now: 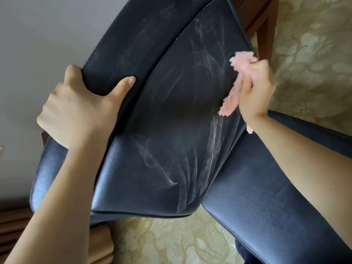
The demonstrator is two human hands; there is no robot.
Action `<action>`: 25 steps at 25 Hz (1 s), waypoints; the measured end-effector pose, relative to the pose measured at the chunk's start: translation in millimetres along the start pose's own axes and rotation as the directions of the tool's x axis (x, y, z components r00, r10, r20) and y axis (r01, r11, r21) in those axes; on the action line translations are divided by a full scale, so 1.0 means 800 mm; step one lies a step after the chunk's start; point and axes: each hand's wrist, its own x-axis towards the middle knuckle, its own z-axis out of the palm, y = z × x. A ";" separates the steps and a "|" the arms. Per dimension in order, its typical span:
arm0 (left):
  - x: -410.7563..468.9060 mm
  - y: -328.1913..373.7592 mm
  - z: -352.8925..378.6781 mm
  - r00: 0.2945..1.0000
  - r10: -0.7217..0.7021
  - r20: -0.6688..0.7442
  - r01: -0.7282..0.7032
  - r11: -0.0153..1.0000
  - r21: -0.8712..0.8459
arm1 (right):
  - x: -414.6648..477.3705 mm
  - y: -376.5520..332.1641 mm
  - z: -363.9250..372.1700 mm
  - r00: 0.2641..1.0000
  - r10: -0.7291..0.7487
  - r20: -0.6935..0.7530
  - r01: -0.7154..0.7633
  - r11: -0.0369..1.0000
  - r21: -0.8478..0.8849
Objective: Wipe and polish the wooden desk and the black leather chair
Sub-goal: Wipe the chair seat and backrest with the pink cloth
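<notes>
Chair (171, 115) edge sat clasped in the left grip (76, 111), thumb on top; the right grip (255, 90) clutched a pink cloth (229, 101) against its streaked black leather. Beyond stood a wooden leg (263, 35) on patterned carpet (308, 54).

A single head view looks steeply down, close over the chair (171, 111).
</notes>
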 end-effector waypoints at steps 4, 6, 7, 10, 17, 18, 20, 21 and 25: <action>0.000 -0.001 0.001 1.000 -0.005 -0.002 0.005 1.000 -0.016 | -0.024 -0.022 0.010 0.963 0.243 -0.114 -0.234 0.968 0.093; 0.000 -0.002 0.002 1.000 -0.005 -0.006 0.005 0.999 -0.032 | -0.071 -0.039 0.010 0.973 0.212 -0.091 -0.200 0.972 0.120; 0.000 -0.002 0.002 1.000 -0.007 -0.009 0.007 0.999 -0.042 | -0.100 -0.047 0.008 0.979 0.200 -0.045 -0.192 0.971 0.140; 0.001 -0.004 0.004 1.000 -0.015 -0.009 0.014 0.999 -0.050 | -0.179 -0.063 -0.003 0.983 0.153 0.106 -0.173 0.962 0.210; 0.001 -0.003 0.002 1.000 -0.007 -0.003 0.007 0.998 -0.069 | -0.274 -0.104 -0.033 0.853 -0.356 0.381 0.181 0.888 0.423; 0.002 -0.004 0.002 1.000 -0.009 -0.001 0.008 0.998 -0.067 | -0.278 -0.108 -0.036 0.766 -0.506 0.398 0.305 0.830 0.468; 0.001 -0.005 0.003 1.000 -0.010 0.001 0.010 0.998 -0.061 | -0.262 -0.102 -0.036 0.560 -0.723 0.405 0.526 0.687 0.501; 0.001 -0.006 0.003 1.000 -0.008 0.002 0.008 0.998 -0.064 | -0.245 -0.096 -0.033 0.487 -0.782 0.388 0.615 0.623 0.484; 0.003 -0.007 0.006 1.000 -0.014 0.012 0.015 0.995 -0.096 | -0.161 -0.074 -0.013 0.620 -0.737 0.270 0.675 0.676 0.296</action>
